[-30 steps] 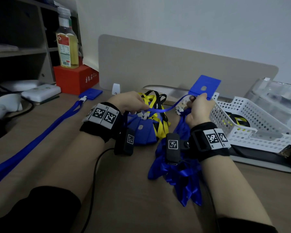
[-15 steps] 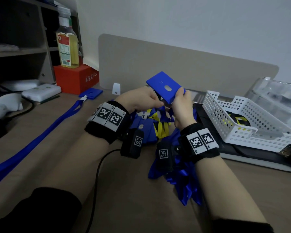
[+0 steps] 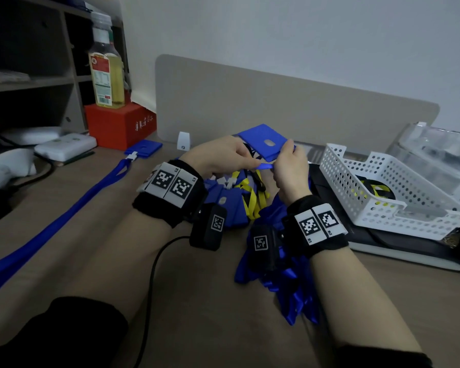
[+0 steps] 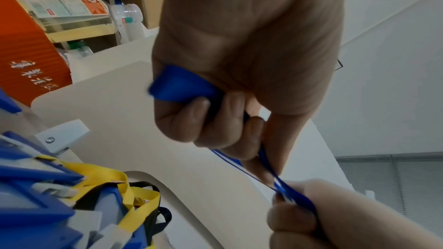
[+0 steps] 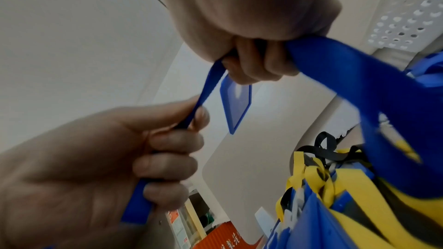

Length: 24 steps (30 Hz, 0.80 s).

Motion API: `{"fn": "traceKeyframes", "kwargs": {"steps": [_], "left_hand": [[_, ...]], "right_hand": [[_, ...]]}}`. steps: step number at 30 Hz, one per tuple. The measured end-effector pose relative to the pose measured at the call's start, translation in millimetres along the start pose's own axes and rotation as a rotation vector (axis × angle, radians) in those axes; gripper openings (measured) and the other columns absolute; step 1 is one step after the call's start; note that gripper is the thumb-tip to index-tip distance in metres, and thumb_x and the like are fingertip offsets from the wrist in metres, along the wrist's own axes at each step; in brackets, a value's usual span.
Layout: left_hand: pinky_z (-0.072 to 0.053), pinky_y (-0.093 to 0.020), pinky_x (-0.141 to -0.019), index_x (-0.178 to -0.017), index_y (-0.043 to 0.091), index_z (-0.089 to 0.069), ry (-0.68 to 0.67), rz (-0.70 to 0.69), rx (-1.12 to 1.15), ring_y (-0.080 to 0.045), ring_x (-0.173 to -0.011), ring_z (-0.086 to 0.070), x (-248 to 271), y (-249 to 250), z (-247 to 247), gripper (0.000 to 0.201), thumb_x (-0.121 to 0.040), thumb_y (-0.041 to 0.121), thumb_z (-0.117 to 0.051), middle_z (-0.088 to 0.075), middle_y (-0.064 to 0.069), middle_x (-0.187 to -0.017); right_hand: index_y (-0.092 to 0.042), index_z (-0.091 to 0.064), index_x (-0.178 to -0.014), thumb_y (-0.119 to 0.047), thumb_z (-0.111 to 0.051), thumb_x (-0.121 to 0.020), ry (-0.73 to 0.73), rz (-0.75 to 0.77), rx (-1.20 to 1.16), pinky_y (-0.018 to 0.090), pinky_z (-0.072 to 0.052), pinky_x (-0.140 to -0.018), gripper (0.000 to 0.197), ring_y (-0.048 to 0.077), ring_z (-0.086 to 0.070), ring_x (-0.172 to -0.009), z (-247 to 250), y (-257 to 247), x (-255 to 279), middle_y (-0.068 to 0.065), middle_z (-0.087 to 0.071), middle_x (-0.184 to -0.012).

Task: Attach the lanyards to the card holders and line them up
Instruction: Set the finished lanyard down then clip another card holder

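While held above the counter (image 3: pixel 197 301) at centre frame, the blue lanyard (image 3: pixel 264 166) runs taut between both hands as a flat, glossy woven ribbon. The left hand (image 3: pixel 221 155) has its fingers curled round the strap, a loop of it bulging from the fist in the left wrist view. The right hand (image 3: pixel 290 171) grips the strap's other stretch and also holds the blue card holder (image 3: pixel 263 144), a rigid, matte plastic rectangle with an oval slot, tilted just above the hands. Below the hands lies a pile of blue card holders (image 3: pixel 223 205) tangled with yellow and black lanyards (image 3: pixel 252 197); loose blue lanyards (image 3: pixel 290 288) heap under the right wrist. At left frame, a finished lanyard (image 3: pixel 64 216) lies straight, clipped to its holder (image 3: pixel 144 150). At right frame, a white perforated basket (image 3: pixel 383 208) contains a yellow-and-black coil (image 3: pixel 375 189).
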<state>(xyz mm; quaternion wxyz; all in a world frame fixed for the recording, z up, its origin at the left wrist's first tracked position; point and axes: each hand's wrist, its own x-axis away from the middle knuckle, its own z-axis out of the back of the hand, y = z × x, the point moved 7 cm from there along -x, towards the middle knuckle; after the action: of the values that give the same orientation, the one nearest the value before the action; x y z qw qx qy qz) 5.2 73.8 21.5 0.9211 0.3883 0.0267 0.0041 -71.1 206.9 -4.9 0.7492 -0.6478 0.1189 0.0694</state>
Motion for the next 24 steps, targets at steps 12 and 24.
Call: {"fn": "traceKeyframes", "kwargs": {"steps": [12, 24], "left_hand": [[-0.025, -0.020, -0.041, -0.082, 0.009, -0.057, -0.021, 0.123, 0.191, -0.010, -0.045, -0.026, 4, -23, 13, 0.028, -0.101, 0.026, -0.047, -0.045, 0.007, -0.040], [-0.030, -0.024, -0.049, -0.084, 0.006, -0.067, 0.235, 0.197, 0.061, -0.013, -0.054, -0.037, 50, -50, 82, 0.030, -0.094, 0.034, -0.059, -0.049, -0.003, -0.065]], "right_hand": [[-0.019, -0.038, -0.076, -0.033, -0.030, -0.098, 0.158, -0.056, -0.281, 0.027, -0.031, -0.055, 0.027, 0.014, -0.038, -0.056, 26, 10, -15, -0.002, -0.046, -0.072], [-0.010, -0.058, -0.114, -0.028, -0.027, -0.104, -0.248, -0.324, -0.508, 0.016, -0.041, -0.046, 0.037, 0.007, -0.067, -0.053, -37, -13, 7, 0.001, -0.069, -0.071]]}}
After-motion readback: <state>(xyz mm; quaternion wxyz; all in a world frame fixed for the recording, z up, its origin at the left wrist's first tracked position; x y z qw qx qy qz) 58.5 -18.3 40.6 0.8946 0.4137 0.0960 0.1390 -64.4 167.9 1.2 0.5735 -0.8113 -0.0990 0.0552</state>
